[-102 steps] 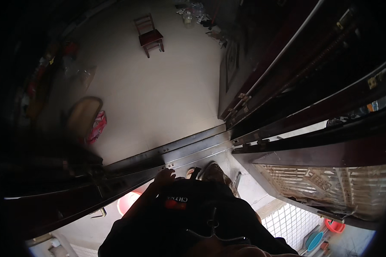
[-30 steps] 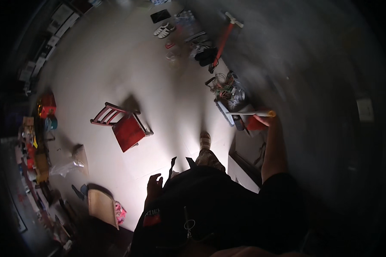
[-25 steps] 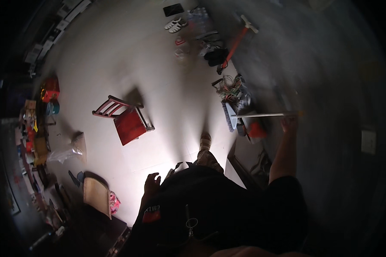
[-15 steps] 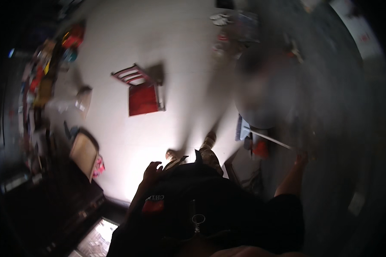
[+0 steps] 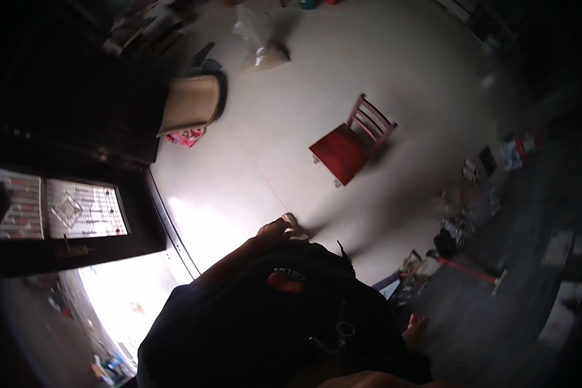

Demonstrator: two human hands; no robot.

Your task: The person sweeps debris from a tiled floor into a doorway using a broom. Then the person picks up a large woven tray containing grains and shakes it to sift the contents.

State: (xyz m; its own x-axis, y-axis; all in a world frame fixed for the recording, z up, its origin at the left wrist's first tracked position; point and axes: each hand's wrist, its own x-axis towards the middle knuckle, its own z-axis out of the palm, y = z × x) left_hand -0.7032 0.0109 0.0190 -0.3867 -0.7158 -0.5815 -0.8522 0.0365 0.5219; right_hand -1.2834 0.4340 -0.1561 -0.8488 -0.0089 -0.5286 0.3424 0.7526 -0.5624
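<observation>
My left hand (image 5: 273, 231) hangs at the front left of my dark shirt, just above one of my shoes (image 5: 289, 220). Nothing shows in it, and its fingers look loosely apart. Low on the right, my right hand (image 5: 416, 323) is partly covered by my body, its fingers curled. Beside it shows a pale blue piece (image 5: 388, 288), which looks like the head of the broom seen in that hand earlier. The handle is hidden now.
A red wooden chair (image 5: 344, 152) stands ahead on the pale floor. Left are a tan chair (image 5: 191, 103), a clear plastic bag (image 5: 258, 55) and a dark door (image 5: 19, 255) with patterned glass beside a bright doorway. Clutter and an orange stick (image 5: 469, 268) lie right.
My view has swung left, so the chair has shifted right and the doorway has come into sight. My right hand has moved lower in the view, and the broom's handle has gone from sight.
</observation>
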